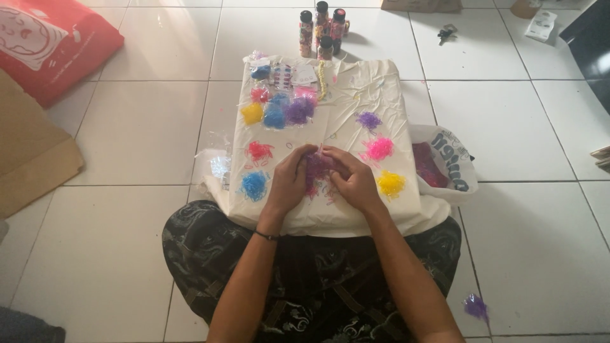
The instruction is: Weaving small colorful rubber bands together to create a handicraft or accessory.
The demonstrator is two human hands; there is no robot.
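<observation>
2 hands [321, 178], 4 bottles [322, 30]

a floor of large white glossy tiles [140, 133] with thin grey grout lines, evenly daylit. a red cushion [51, 44] and brown cardboard [28, 152] lie at one side.

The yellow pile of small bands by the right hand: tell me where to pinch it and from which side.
Pinch the yellow pile at its heaped middle, coming from above with the right hand, which is nearest. It is a loose, low tangle lying flat on the white cloth, so it has no edge or handle; a top pinch probably gathers most strands.
</observation>
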